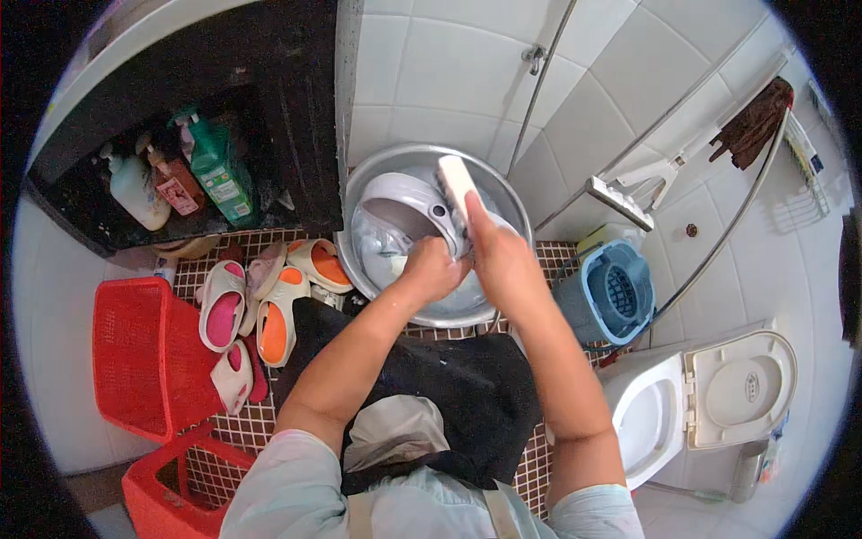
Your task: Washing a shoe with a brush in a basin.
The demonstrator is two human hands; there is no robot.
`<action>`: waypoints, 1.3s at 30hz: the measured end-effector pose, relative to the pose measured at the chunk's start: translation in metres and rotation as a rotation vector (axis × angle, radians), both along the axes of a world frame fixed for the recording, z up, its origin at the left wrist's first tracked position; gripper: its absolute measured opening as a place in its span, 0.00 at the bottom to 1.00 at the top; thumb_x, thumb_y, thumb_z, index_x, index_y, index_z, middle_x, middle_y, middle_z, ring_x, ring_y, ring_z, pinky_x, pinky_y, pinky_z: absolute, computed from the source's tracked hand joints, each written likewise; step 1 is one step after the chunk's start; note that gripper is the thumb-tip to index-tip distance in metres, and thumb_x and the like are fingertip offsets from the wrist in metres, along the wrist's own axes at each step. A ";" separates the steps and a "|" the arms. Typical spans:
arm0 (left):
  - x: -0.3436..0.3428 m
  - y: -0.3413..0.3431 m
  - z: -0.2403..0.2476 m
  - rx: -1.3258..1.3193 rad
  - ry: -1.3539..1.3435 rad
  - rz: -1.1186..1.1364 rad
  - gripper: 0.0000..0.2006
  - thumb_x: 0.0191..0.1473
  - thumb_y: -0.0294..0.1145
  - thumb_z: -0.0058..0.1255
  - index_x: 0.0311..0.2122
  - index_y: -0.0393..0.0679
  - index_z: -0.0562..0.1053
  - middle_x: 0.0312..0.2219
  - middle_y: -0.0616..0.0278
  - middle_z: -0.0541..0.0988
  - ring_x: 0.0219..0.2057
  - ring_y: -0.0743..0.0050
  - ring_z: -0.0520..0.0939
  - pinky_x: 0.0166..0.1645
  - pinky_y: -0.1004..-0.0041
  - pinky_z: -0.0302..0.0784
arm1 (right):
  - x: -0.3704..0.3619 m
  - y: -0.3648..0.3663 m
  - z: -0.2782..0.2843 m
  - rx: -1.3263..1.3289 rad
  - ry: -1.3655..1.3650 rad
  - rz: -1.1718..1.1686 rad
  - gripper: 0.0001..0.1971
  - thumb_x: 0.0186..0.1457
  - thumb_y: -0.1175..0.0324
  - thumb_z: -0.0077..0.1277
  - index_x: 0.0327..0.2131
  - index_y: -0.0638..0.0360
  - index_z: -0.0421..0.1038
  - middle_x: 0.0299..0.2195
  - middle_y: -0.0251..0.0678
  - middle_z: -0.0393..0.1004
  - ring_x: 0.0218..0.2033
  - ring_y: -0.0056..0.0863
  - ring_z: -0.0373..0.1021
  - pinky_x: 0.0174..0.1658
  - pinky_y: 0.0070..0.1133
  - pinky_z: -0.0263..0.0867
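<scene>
Over a round metal basin (429, 319), my left hand (435, 271) is closed on a pale lilac clog (395, 191), gripping it at the near end. My right hand (503, 260) wraps round a scrub brush (456, 180) with a white back, its dark bristles against the side of the clog by the strap rivet. Cloudy water lies in the basin below. Another pale piece shows behind my right hand, too covered to make out.
Several slippers (277, 328) lie on the tiled floor left of the basin, beside a red basket (135, 355) and a red stool (162, 485). To the right stand a blue mop bucket (615, 292) and a toilet (642, 427). Pump bottles (220, 171) fill a dark shelf.
</scene>
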State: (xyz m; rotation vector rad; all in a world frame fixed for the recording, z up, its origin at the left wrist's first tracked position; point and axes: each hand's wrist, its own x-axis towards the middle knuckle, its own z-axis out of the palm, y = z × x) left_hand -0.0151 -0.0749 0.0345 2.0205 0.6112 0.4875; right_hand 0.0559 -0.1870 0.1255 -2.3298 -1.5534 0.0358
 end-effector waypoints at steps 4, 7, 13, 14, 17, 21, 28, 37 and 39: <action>-0.017 0.011 0.008 0.049 0.084 0.078 0.16 0.43 0.41 0.52 0.26 0.35 0.76 0.26 0.42 0.77 0.32 0.44 0.78 0.40 0.56 0.72 | -0.016 -0.021 0.015 -0.024 -0.016 0.096 0.32 0.50 0.76 0.40 0.60 0.45 0.49 0.26 0.53 0.69 0.28 0.51 0.71 0.31 0.40 0.66; -0.005 -0.001 -0.009 0.232 -0.115 0.016 0.14 0.43 0.41 0.52 0.25 0.38 0.76 0.25 0.43 0.77 0.32 0.44 0.78 0.39 0.57 0.73 | -0.039 -0.031 0.017 -0.157 -0.026 0.099 0.31 0.50 0.75 0.41 0.60 0.49 0.50 0.26 0.53 0.69 0.28 0.50 0.72 0.28 0.40 0.66; -0.002 -0.005 -0.005 0.104 -0.006 -0.072 0.13 0.43 0.32 0.51 0.37 0.39 0.74 0.30 0.45 0.78 0.36 0.46 0.78 0.42 0.59 0.72 | 0.005 0.006 0.012 0.027 0.021 0.047 0.30 0.49 0.76 0.42 0.58 0.50 0.52 0.26 0.56 0.71 0.29 0.53 0.70 0.32 0.40 0.65; -0.007 0.010 -0.013 0.068 -0.015 0.021 0.14 0.43 0.39 0.52 0.31 0.39 0.76 0.28 0.42 0.77 0.35 0.44 0.78 0.42 0.58 0.73 | -0.009 -0.005 0.022 0.035 0.062 0.052 0.31 0.50 0.75 0.42 0.59 0.47 0.51 0.25 0.55 0.70 0.29 0.53 0.70 0.32 0.41 0.64; -0.002 0.010 -0.016 0.240 -0.229 0.063 0.14 0.43 0.38 0.52 0.30 0.37 0.76 0.28 0.43 0.78 0.34 0.44 0.78 0.41 0.58 0.73 | -0.033 -0.041 0.009 -0.103 0.029 0.117 0.33 0.51 0.76 0.41 0.61 0.42 0.47 0.25 0.54 0.70 0.29 0.52 0.71 0.32 0.40 0.65; -0.006 -0.002 0.014 0.215 0.045 -0.125 0.13 0.41 0.37 0.53 0.27 0.36 0.76 0.24 0.42 0.77 0.32 0.42 0.77 0.41 0.56 0.72 | 0.007 0.016 -0.013 0.002 -0.051 -0.009 0.34 0.49 0.78 0.41 0.61 0.42 0.47 0.25 0.53 0.70 0.27 0.51 0.71 0.31 0.41 0.66; -0.017 0.016 -0.005 0.178 -0.251 0.019 0.12 0.43 0.38 0.53 0.30 0.40 0.76 0.27 0.45 0.78 0.33 0.46 0.78 0.41 0.58 0.73 | -0.045 -0.038 0.019 -0.196 0.045 0.054 0.30 0.50 0.81 0.38 0.58 0.44 0.56 0.29 0.57 0.71 0.33 0.51 0.71 0.37 0.37 0.66; -0.016 0.015 -0.009 0.029 -0.162 -0.015 0.12 0.41 0.37 0.52 0.31 0.41 0.76 0.27 0.44 0.77 0.33 0.44 0.78 0.40 0.57 0.72 | -0.013 -0.011 0.013 -0.034 -0.041 0.066 0.33 0.51 0.76 0.38 0.61 0.46 0.45 0.26 0.54 0.71 0.27 0.50 0.71 0.29 0.39 0.67; -0.012 0.023 -0.011 -0.030 -0.088 -0.018 0.13 0.43 0.33 0.53 0.35 0.38 0.74 0.33 0.46 0.78 0.38 0.49 0.78 0.44 0.62 0.72 | -0.035 -0.035 0.007 -0.154 0.006 0.108 0.36 0.49 0.78 0.38 0.61 0.39 0.45 0.27 0.56 0.70 0.27 0.51 0.71 0.30 0.40 0.67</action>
